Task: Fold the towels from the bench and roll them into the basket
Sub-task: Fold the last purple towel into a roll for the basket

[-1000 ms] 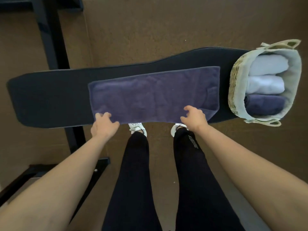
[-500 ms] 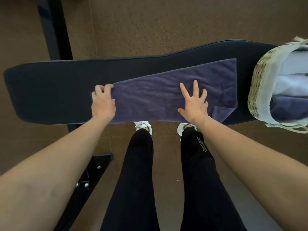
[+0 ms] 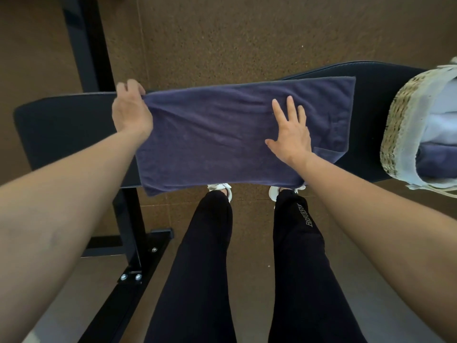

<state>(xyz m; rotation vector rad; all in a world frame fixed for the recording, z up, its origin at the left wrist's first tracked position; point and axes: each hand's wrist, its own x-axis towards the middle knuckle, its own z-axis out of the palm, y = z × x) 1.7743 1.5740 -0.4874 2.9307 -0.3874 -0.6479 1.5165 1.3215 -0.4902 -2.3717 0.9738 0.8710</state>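
Observation:
A dark purple towel (image 3: 222, 134) lies lengthwise on the black padded bench (image 3: 61, 129). My left hand (image 3: 131, 110) pinches the towel's left corner at the bench's far edge, with the near layer folded over the far one. My right hand (image 3: 291, 132) rests flat on the towel's right part, fingers spread. A woven basket (image 3: 400, 120) with a pale liner stands on the bench's right end, partly cut off by the frame. Rolled white and purple towels (image 3: 435, 159) lie inside it.
The bench's black steel frame (image 3: 128, 231) and foot run down the left side by my left leg. My legs and white shoes stand just in front of the bench. Brown speckled floor lies beyond it.
My left hand carried the towel's near left corner up and over to the far edge, folding the towel. My right hand let go of the near edge and flattened onto the cloth.

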